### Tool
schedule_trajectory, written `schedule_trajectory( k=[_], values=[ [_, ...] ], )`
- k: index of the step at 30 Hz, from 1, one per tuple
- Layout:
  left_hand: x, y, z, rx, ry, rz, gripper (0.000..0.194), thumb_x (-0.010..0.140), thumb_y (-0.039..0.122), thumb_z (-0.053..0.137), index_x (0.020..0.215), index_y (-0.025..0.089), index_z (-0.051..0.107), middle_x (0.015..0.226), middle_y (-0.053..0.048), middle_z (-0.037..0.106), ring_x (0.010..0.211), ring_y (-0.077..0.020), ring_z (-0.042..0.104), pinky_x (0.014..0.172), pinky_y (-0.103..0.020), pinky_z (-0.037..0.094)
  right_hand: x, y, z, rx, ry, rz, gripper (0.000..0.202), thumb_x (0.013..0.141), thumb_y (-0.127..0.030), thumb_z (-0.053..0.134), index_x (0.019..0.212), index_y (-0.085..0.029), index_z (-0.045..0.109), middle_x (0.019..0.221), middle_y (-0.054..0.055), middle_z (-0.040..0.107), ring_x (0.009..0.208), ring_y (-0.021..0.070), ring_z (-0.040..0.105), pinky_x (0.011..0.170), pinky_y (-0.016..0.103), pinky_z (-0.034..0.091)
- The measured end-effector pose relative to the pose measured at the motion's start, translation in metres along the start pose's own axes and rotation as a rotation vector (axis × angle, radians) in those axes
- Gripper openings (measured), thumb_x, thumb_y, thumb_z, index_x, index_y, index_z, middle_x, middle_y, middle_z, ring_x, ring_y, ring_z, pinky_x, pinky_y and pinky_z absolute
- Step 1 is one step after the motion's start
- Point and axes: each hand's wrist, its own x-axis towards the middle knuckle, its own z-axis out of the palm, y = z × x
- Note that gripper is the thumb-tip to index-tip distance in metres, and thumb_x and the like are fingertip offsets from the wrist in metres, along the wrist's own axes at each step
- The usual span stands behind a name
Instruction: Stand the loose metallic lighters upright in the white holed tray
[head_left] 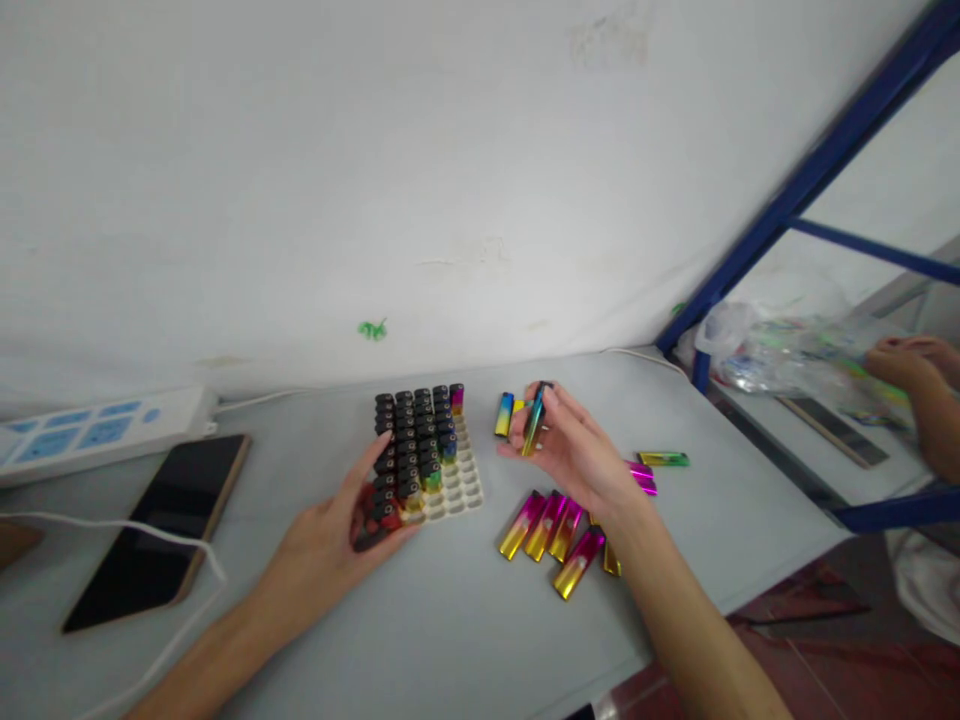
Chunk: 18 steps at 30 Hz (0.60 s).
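Observation:
Around the near left corner of a white tray with round holes (466, 485), my left hand (334, 530) is closed, index finger and thumb along its sides. Black-topped lighters (405, 440) stand upright in rows there, with bare holes along the right side. To the right, my right hand (574, 445) holds a shiny blue-to-yellow lighter (534, 420) tilted between thumb and fingers. Beneath that wrist lie several pink-and-gold lighters (547, 525), partly hidden by the arm. A blue-and-yellow lighter (505, 414) lies just behind my right hand, and a green-and-yellow one (664, 459) to its right.
A dark phone (161, 530) and a white power strip (105, 430) occupy the left side, with a white cable (202, 548) crossing the phone. A wall stands behind the grey table (435, 630). Beyond a blue metal frame (757, 230), another person's hands (911, 365) are near plastic bags.

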Motion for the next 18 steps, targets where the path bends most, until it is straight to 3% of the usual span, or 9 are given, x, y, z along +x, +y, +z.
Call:
schedule_trajectory(
  k=[3,6,9,12,15,18],
  values=[
    [0.000,0.001,-0.001,-0.013,-0.013,-0.011,0.100,0.095,0.066,0.072,0.176,0.032,0.025,0.067,0.008,0.064,0.045,-0.0192,0.060,0.050,-0.031,0.053,0.001,0.010,0.015,0.037,-0.051,0.053,0.046,0.095,-0.071,0.073,0.112,-0.031,0.057,0.071,-0.007,0.059,0.054,0.0133,0.044,0.052,0.026,0.042],
    [0.001,0.004,-0.003,-0.007,-0.017,-0.012,0.100,0.096,0.065,0.071,0.177,0.032,0.024,0.065,0.008,0.063,0.046,-0.0193,0.060,0.051,-0.030,0.052,0.003,0.019,0.025,0.018,-0.057,0.044,0.051,0.092,-0.074,0.076,0.105,-0.029,0.055,0.065,-0.010,0.048,0.051,0.0104,0.029,0.050,0.024,0.027],
    [0.002,0.008,-0.006,0.004,-0.026,-0.024,0.099,0.095,0.067,0.070,0.176,0.029,0.026,0.064,0.009,0.061,0.045,-0.0188,0.059,0.050,-0.030,0.051,0.007,0.028,0.028,-0.070,-0.006,0.020,0.061,0.086,-0.081,0.077,0.084,-0.026,0.052,0.060,-0.011,0.037,0.050,0.0084,0.023,0.049,0.024,0.020],
    [0.002,0.010,-0.006,0.016,-0.035,-0.038,0.099,0.095,0.068,0.070,0.175,0.028,0.027,0.065,0.010,0.060,0.045,-0.0184,0.060,0.051,-0.029,0.051,0.010,0.038,0.026,-0.187,0.128,-0.039,0.074,0.085,-0.088,0.072,0.063,-0.026,0.038,0.053,-0.010,0.029,0.049,0.0077,0.020,0.048,0.027,0.016],
    [0.003,0.009,-0.006,0.024,-0.029,-0.037,0.100,0.095,0.067,0.071,0.176,0.028,0.027,0.067,0.009,0.063,0.046,-0.0189,0.061,0.050,-0.029,0.050,0.011,0.045,0.023,-0.268,0.218,-0.063,0.078,0.086,-0.088,0.069,0.056,-0.027,0.030,0.051,-0.009,0.024,0.049,0.0078,0.019,0.049,0.030,0.014],
    [0.003,0.011,-0.007,0.017,-0.032,-0.034,0.101,0.095,0.068,0.070,0.176,0.026,0.027,0.067,0.008,0.063,0.047,-0.0189,0.061,0.051,-0.029,0.050,0.011,0.048,0.022,-0.317,0.259,-0.048,0.071,0.087,-0.078,0.073,0.055,-0.027,0.035,0.051,-0.009,0.027,0.050,0.0082,0.021,0.050,0.030,0.015]
  ],
)
